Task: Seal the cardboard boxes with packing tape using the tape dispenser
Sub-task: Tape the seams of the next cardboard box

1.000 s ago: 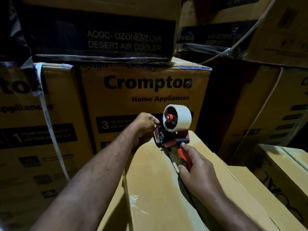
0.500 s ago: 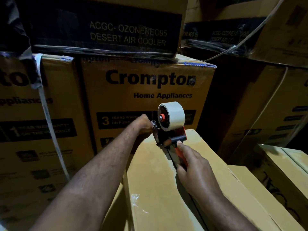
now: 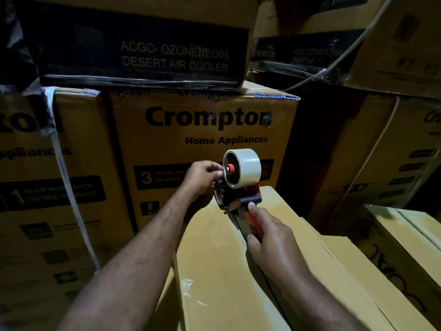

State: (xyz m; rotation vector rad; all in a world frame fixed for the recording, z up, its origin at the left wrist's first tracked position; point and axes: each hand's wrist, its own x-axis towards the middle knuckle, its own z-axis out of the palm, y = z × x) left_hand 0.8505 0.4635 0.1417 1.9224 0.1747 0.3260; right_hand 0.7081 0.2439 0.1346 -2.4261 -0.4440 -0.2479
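- Step in hand: start of a tape run, as we read it. Tape dispenser (image 3: 238,201) sits nose-down at the far end of the plain cardboard box (image 3: 214,259) in centre frame, right on its centre seam (image 3: 239,225).
- Right hand (image 3: 269,232) is wrapped around the orange handle, thumb up on the dark crossbar behind the tape roll (image 3: 245,167).
- Left hand (image 3: 202,177) has its fingers curled at the dispenser's front, just left of the roll hub. It's pinching something there. We can't tell whether that's the loose tape end or the frame, it's too dark.
- Seam shows as a dark line just below the handle, and the right forearm hides the rest. We see no strip laid on it, so we judge this box unsealed.
- Next move, our call:
  - anchor the tape end over the far edge
  - press the nose flat
  - pull steadily toward the bottom of the frame, staying centred on the seam
  - get the left fingers clear of the cutter first
- Risk: the tape drifts off the seam if the handle twists.
- Count:
  - one dispenser, one roll, two hands
  - one box being worked, at least two more plain boxes (image 3: 405,235) at lower right
  - three printed cartons in the row behind, with the Crompton carton (image 3: 202,130) in the middle
  - at least two cartons stacked on top, including the air-cooler carton (image 3: 143,56) at upper centre
  - one white strap (image 3: 64,177) hanging at left
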